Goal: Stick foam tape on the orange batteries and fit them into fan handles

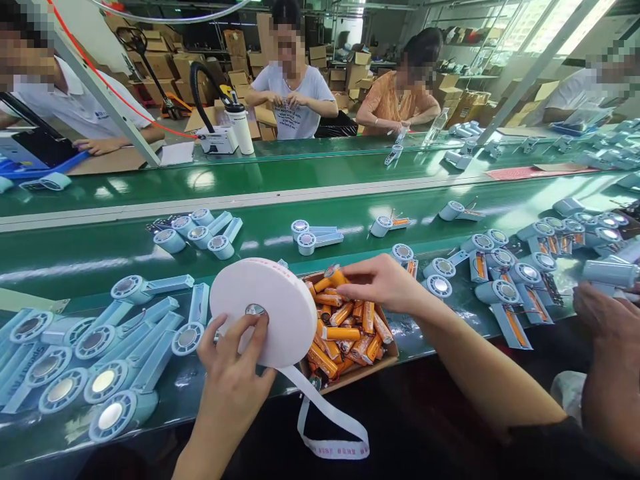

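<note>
My left hand [233, 373] grips a large roll of white tape [285, 307], fingers at its central hole. A loose end of tape with pinkish print hangs from the roll and loops below it. Behind the roll is a cardboard box [345, 383] full of orange cylindrical batteries [343, 333]. Over the box's far side, my right hand [380, 283] is closed on an orange battery [334, 275] between thumb and fingers. The roll hides the box's left part.
Light-blue handheld fan housings [107, 380] crowd the bench on my left. More housings with orange batteries inside [505, 293] lie to the right, beside a neighbour's hands [607, 320]. Across the green conveyor [270, 193], several people work near a white device with a black hose [217, 140].
</note>
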Demonstrator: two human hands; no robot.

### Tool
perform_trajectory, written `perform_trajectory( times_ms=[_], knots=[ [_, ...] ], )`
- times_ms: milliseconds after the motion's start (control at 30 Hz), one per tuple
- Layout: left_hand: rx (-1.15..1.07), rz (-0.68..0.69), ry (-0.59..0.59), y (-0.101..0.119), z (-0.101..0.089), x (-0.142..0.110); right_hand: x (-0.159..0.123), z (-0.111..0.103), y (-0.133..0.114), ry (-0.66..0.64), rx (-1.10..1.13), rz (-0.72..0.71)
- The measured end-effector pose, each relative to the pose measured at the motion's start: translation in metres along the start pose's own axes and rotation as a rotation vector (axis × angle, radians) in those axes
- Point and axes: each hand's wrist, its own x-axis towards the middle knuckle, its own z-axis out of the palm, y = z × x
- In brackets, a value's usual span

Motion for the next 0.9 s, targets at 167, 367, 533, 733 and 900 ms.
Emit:
perform_trajectory(
  times_ms=[167, 367, 533, 733, 900],
  knots=[
    [0.101, 0.071, -0.003, 0.002, -0.006, 0.005, -0.026, 0.009, -0.018, 0.133, 0.195, -0.02],
    [0.332, 0.24, 0.0, 0.009, -0.03, 0.029, -0.018, 0.023, -0.007, 0.084, 0.676, 0.044],
    [0.361, 0.18, 0.013, 0.026, -0.018, 0.022, -0.021, 0.052, 0.01, 0.398, 1.062, 0.132],
    [-0.041, 0.248, -0.2, 0.049, -0.012, 0.007, -0.029, -0.034, 0.03, 1.073, 0.838, -0.087],
    [-0.465, 0.353, -0.804, 0.024, 0.004, 0.117, -0.022, -0.08, 0.052, 0.958, 0.686, -0.003]
  ],
)
